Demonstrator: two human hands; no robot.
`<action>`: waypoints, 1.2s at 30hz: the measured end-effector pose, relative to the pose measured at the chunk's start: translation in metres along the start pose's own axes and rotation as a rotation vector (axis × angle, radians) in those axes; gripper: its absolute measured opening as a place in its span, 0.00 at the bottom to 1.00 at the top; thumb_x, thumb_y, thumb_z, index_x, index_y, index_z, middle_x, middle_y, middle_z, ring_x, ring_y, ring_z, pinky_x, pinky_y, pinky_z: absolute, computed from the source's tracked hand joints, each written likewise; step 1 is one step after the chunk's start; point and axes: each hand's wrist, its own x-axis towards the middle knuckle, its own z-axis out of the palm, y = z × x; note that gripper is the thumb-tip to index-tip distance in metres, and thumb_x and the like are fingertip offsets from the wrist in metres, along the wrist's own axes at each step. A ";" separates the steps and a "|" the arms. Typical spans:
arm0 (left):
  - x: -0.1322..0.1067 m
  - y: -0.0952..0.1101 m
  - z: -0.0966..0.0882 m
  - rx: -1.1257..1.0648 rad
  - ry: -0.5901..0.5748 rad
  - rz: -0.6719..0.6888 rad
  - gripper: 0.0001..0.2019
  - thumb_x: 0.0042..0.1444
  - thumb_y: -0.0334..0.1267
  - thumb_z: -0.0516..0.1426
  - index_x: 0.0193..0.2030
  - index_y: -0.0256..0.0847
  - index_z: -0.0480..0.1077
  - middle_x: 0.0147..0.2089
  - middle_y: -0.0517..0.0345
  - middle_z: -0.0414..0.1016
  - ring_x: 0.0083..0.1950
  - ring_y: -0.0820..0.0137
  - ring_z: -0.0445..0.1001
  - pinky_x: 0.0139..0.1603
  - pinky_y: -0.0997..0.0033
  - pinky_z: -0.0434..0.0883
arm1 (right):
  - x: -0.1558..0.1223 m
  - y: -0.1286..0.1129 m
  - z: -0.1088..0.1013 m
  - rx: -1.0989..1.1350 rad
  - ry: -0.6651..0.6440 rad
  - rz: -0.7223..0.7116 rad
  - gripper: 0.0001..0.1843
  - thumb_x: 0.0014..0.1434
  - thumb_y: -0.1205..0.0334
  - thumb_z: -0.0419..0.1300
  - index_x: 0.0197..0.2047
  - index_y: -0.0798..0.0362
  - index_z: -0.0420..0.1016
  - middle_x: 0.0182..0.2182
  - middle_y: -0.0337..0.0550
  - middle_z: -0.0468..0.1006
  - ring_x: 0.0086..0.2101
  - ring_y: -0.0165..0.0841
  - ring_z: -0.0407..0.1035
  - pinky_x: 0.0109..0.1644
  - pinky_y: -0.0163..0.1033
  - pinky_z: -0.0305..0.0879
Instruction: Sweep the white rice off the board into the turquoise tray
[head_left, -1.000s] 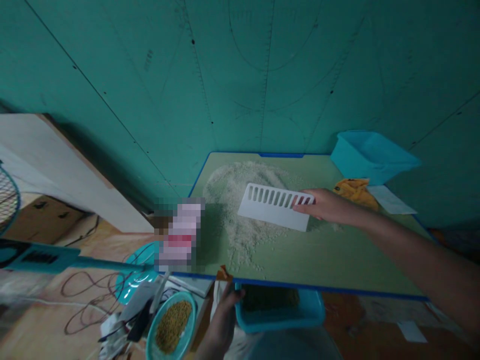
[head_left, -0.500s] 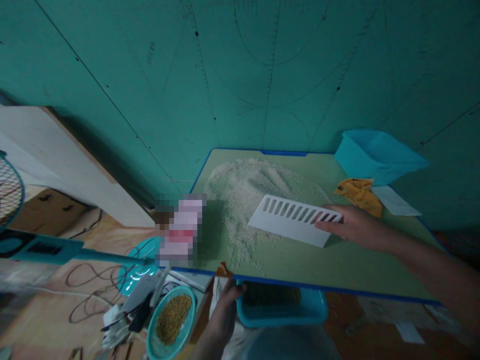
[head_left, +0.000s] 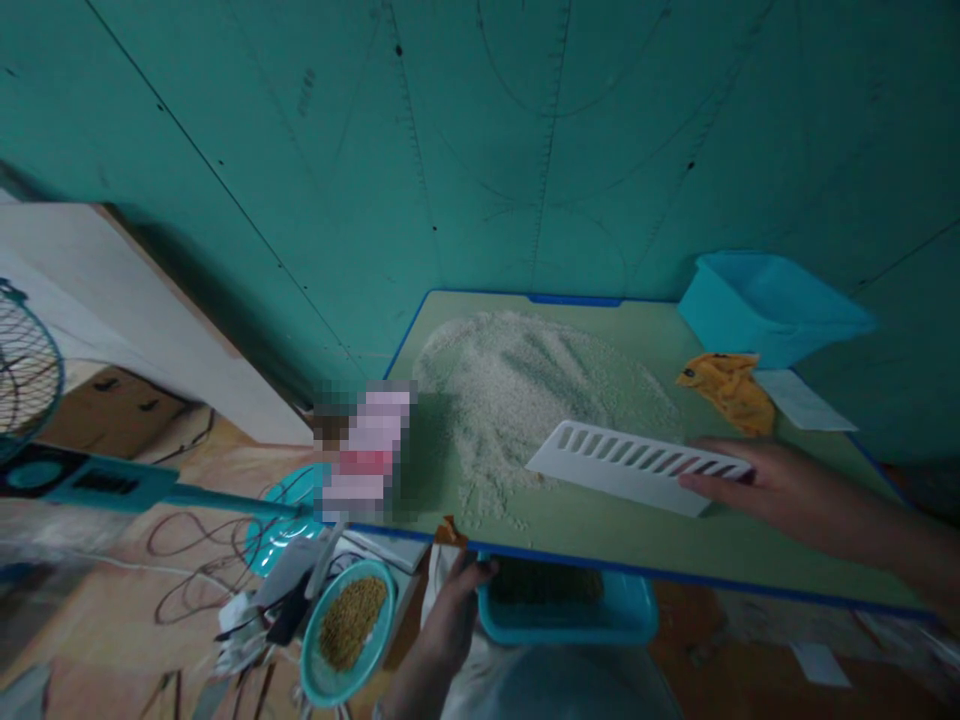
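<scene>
My right hand is closed on the end of a white slotted plastic panel, with fingers through its slots. The panel is tilted over the near right part of a spread heap of pale grains. The heap lies on a pale green board with a blue edge. Below the board's front edge, my left hand grips the left rim of a blue plastic tub. Dark material shows inside that tub, partly under the board. A white and brown piece sticks up behind my left hand.
An angular blue bin, a yellow cloth and a white sheet are at the board's right. A turquoise bowl of yellowish grains stands lower left. A turquoise fan and cables are further left. A green wall backs the board.
My right hand has drawn the white panel right and toward me, off the middle of the heap. My left hand stays at the tub. The view has shifted slightly.
</scene>
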 end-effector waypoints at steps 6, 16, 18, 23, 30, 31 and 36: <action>-0.002 0.001 0.004 0.025 0.007 0.030 0.19 0.40 0.34 0.59 0.43 0.42 0.73 0.45 0.56 0.78 0.57 0.53 0.66 0.60 0.54 0.56 | -0.009 0.008 0.000 -0.016 -0.017 0.025 0.22 0.52 0.45 0.52 0.38 0.51 0.77 0.34 0.45 0.79 0.33 0.42 0.72 0.31 0.39 0.69; -0.003 0.004 0.001 0.024 -0.012 0.070 0.19 0.41 0.33 0.58 0.45 0.43 0.73 0.46 0.58 0.78 0.59 0.55 0.63 0.61 0.56 0.54 | -0.019 -0.002 -0.002 -0.086 0.001 -0.002 0.20 0.50 0.48 0.50 0.32 0.50 0.78 0.33 0.46 0.79 0.34 0.42 0.73 0.33 0.39 0.70; -0.003 0.004 0.003 0.030 0.006 0.069 0.19 0.41 0.33 0.58 0.44 0.43 0.73 0.46 0.57 0.78 0.58 0.55 0.63 0.61 0.56 0.55 | -0.020 -0.005 -0.002 -0.094 -0.026 -0.020 0.19 0.51 0.48 0.49 0.30 0.49 0.77 0.32 0.45 0.79 0.33 0.42 0.73 0.30 0.38 0.70; -0.001 0.001 0.000 0.033 -0.017 0.054 0.19 0.42 0.33 0.57 0.45 0.42 0.73 0.46 0.57 0.78 0.59 0.56 0.64 0.61 0.57 0.55 | -0.024 0.001 -0.002 -0.084 -0.006 -0.003 0.18 0.50 0.48 0.52 0.32 0.48 0.78 0.31 0.43 0.79 0.32 0.40 0.74 0.32 0.37 0.70; 0.000 -0.001 -0.003 0.006 -0.046 0.043 0.19 0.43 0.33 0.58 0.46 0.45 0.72 0.48 0.57 0.77 0.61 0.55 0.60 0.61 0.55 0.55 | -0.031 0.009 0.000 -0.105 -0.014 -0.040 0.19 0.53 0.46 0.51 0.31 0.46 0.79 0.33 0.43 0.79 0.34 0.41 0.73 0.30 0.36 0.70; 0.000 0.000 -0.002 0.004 -0.048 0.042 0.19 0.43 0.33 0.58 0.46 0.45 0.72 0.48 0.57 0.77 0.61 0.56 0.60 0.61 0.55 0.55 | -0.032 0.009 0.000 -0.101 -0.020 -0.049 0.19 0.53 0.45 0.51 0.31 0.45 0.79 0.33 0.43 0.79 0.34 0.41 0.73 0.29 0.36 0.70; 0.001 0.000 -0.002 -0.001 -0.043 0.041 0.20 0.44 0.32 0.57 0.47 0.45 0.72 0.48 0.58 0.77 0.62 0.58 0.60 0.62 0.56 0.52 | -0.036 0.008 0.000 -0.086 -0.006 -0.077 0.18 0.52 0.46 0.51 0.31 0.45 0.79 0.32 0.43 0.79 0.33 0.41 0.73 0.30 0.38 0.71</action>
